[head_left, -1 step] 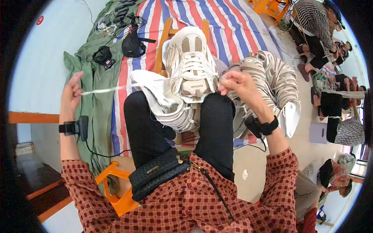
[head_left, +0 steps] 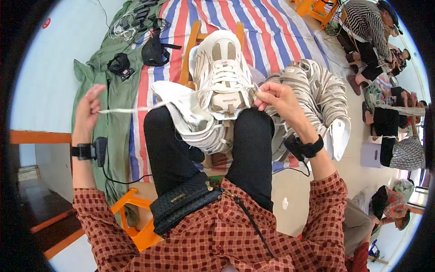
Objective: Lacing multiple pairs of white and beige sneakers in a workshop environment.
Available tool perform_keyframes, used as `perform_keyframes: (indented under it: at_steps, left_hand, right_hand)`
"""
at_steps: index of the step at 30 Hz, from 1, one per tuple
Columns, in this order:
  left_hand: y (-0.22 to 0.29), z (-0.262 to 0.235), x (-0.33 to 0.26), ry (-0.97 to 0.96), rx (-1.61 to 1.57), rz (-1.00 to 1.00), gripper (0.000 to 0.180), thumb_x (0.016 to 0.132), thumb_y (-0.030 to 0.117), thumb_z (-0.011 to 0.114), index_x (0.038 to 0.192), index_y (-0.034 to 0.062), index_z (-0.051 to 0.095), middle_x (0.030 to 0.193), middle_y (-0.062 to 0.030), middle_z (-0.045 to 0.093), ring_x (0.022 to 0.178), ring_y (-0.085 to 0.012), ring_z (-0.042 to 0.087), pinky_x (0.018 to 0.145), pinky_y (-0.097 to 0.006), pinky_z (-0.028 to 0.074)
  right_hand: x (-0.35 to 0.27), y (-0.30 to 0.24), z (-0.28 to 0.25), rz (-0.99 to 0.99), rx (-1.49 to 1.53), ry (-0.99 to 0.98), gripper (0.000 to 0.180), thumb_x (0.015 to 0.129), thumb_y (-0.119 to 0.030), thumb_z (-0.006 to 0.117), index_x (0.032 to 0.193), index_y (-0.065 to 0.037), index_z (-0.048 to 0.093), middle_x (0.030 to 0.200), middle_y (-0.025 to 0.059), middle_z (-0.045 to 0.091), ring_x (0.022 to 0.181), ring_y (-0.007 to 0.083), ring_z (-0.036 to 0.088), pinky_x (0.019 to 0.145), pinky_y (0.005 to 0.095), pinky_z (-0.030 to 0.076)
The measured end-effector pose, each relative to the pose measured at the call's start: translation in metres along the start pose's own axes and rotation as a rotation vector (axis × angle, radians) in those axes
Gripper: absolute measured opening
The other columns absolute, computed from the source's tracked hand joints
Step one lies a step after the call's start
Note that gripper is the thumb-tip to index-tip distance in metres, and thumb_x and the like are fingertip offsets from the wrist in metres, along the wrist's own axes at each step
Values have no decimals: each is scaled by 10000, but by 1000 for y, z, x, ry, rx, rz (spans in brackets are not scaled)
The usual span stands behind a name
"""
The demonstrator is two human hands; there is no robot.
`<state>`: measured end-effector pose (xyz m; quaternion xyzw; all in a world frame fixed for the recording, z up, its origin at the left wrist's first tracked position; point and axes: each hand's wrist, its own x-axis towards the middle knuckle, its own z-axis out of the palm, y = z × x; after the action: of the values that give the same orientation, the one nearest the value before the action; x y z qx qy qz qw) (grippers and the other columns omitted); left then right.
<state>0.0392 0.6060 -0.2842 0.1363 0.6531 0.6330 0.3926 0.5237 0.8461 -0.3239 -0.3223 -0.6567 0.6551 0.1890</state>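
A white and beige sneaker upper, toe pointing away from me, lies in front of my knees. White lacing crosses it below the toe, and the padded tongue faces me. A white shoelace stretches from the upper out to the left, sagging a little. Its far-left part is pinched in the curled fingers of my left hand. Close by the upper's right edge, my right hand is closed in a pinch on the shoelace. More unlaced uppers lie bundled beneath the sneaker upper, between my knees.
A large stack of beige and white uppers rests to the right. An orange stool stands under the work on a striped sheet. Black pouches and cables lie far left on green cloth. People sit along the right side.
My left hand has shifted slightly right and its fingers are turned a bit more inward. The stretched shoelace hangs a little lower. My right hand has barely moved.
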Motion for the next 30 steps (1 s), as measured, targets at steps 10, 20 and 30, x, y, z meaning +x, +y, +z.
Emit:
perform_keyframes:
  at_steps: [10,20,30]
  left_hand:
    - [-87,171,-72,-452,556,220,171,839,132,572,936,-6,598,772,-47,683,578,-62,543,517,-217,402]
    - [-108,228,-66,-240,808,611,115,800,132,553,810,28,601,659,-111,647,569,-239,611,522,-347,446]
    - [-104,251,-76,-227,1376,1056,83,791,102,542,837,47,501,675,-130,603,629,-336,612,560,-425,475]
  right_hand:
    - [11,2,20,141,-173,58,214,879,-250,618,798,-61,678,714,-62,601,617,11,478,558,189,394]
    - [14,-14,37,-695,-1255,209,110,821,-145,616,834,-40,649,762,129,593,583,230,555,551,295,439]
    - [18,2,43,-348,-657,287,115,799,-110,649,832,-13,599,766,113,572,604,236,560,579,339,460]
